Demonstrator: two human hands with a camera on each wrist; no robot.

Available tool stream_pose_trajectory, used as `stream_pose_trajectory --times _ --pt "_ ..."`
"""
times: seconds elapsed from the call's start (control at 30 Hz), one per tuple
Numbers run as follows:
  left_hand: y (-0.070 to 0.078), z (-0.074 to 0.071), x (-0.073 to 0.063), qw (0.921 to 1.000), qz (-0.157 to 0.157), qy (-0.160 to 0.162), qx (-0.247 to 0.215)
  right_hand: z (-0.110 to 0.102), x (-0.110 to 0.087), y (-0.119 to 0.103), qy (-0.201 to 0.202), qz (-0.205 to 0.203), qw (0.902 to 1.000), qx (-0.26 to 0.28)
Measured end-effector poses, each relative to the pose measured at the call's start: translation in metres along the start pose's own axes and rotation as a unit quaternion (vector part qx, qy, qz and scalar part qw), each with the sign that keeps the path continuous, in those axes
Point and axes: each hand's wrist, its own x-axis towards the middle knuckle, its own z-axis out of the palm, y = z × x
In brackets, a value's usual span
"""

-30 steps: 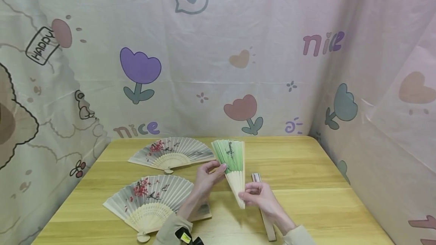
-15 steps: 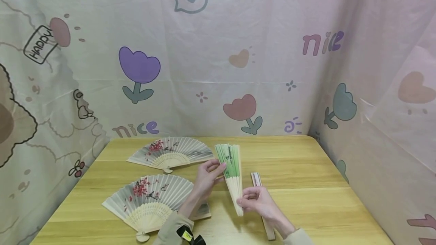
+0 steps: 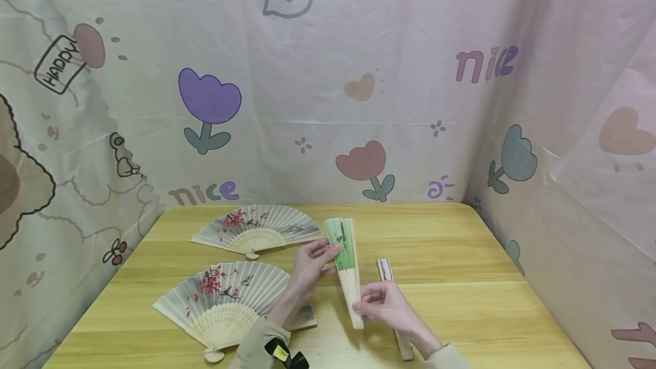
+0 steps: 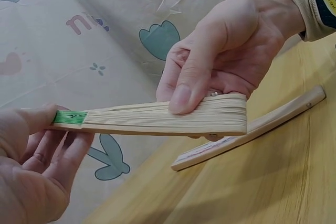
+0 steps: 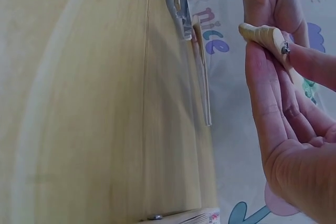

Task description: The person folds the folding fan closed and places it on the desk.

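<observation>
A green folding fan (image 3: 344, 266), nearly folded, is held above the table between both hands. My left hand (image 3: 308, 266) pinches the green leaf end between thumb and fingers. Down at the riveted end, my right hand (image 3: 386, 304) grips the pale wooden ribs with its thumb and fingertips. In the left wrist view the ribs (image 4: 157, 118) lie stacked close together, with the metal rivet (image 4: 213, 137) at the right. A second, folded fan (image 3: 404, 343) lies on the table under the right hand, partly hidden by it.
Two spread grey fans with red blossoms lie at the left, the far fan (image 3: 261, 238) behind the near fan (image 3: 225, 323). My left forearm covers part of the near one. Printed cloth (image 3: 307, 73) hangs behind the wooden table (image 3: 451, 255) and along its sides.
The green fan has narrowed from partly spread to nearly folded. Its riveted end and my right hand have moved slightly toward me and left. The fans on the table stay put.
</observation>
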Motion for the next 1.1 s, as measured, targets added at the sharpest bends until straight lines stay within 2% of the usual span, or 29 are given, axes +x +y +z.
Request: stream_pose_trajectory --times 0.23,0.57,1.1 --pt "-0.0003 0.0 -0.0005 0.9998 0.0 -0.017 0.007 0.0009 -0.0003 -0.0021 -0.024 -0.023 0.9994 -0.004" --pt "-0.0028 0.0014 -0.0011 0.9997 -0.001 -0.022 0.004 0.0025 -0.0021 -0.0019 -0.024 -0.04 0.9984 -0.031" --pt "-0.002 -0.0011 -0.0014 0.998 -0.005 -0.062 -0.008 0.0014 -0.0021 0.0015 -0.029 -0.03 0.999 -0.019"
